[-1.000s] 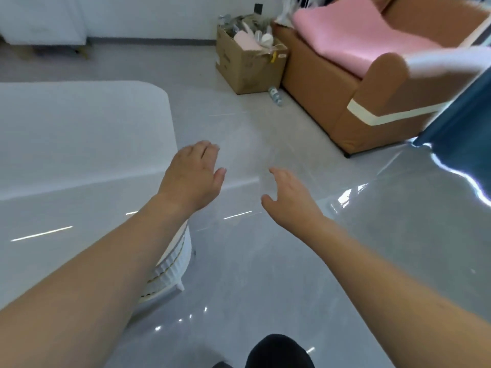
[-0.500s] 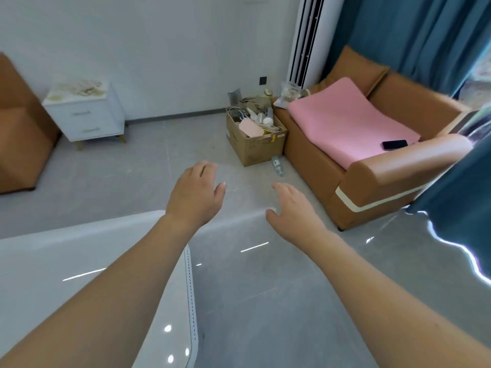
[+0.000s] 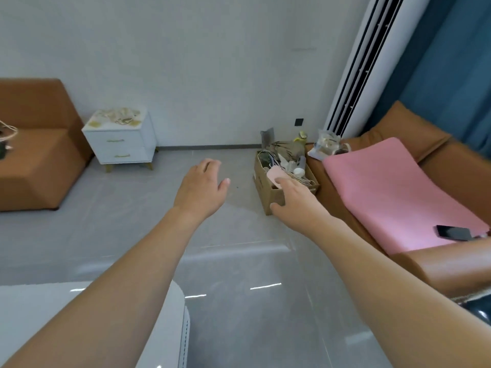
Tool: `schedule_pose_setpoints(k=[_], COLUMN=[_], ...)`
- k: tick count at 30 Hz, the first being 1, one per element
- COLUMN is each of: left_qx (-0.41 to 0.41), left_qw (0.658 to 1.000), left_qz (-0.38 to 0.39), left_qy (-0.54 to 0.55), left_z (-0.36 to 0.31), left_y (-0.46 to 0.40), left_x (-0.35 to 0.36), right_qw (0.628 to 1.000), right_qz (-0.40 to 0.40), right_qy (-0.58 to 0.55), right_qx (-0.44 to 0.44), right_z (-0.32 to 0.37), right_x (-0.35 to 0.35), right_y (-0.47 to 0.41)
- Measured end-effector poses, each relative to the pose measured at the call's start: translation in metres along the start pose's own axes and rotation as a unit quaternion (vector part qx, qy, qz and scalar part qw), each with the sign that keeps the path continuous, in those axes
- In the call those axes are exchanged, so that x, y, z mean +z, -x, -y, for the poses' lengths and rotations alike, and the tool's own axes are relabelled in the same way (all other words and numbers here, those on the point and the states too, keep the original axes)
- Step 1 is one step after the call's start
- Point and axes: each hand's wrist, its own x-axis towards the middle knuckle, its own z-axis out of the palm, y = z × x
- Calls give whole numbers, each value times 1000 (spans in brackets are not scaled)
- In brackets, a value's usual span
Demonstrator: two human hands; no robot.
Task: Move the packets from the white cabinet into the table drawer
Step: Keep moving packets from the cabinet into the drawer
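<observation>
Nearer now, packets (image 3: 118,118) (atop cabinet (image 3: 122,144)) beyond hands.

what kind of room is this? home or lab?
Most likely a home living room: a brown sofa with a pink cushion on it, a white cabinet against the wall, a standing air conditioner by blue curtains, and a cardboard box of clutter on the floor.

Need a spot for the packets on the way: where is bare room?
Bare: the table corner below the left forearm, and floor between cabinet and box. Crowded: cabinet top, covered with packets, and the full box.
</observation>
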Motion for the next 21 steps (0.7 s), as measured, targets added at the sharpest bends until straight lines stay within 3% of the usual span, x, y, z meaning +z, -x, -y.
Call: schedule_pose_setpoints(k=[12,21], left_qx=[-4,-80], left_qw=[999,994], left_qz=[-10,-57], left_qy=[-44,-50], left_z=[23,163], left_y=[-295,-466], left_x=[40,11], right_qw=[999,997], right_qz=[-16,20], right_qy=[-24,-17], right_qx=[-33,-76], right_z=[-49,20], right_x=[-56,-54], right_y=[-307,-538])
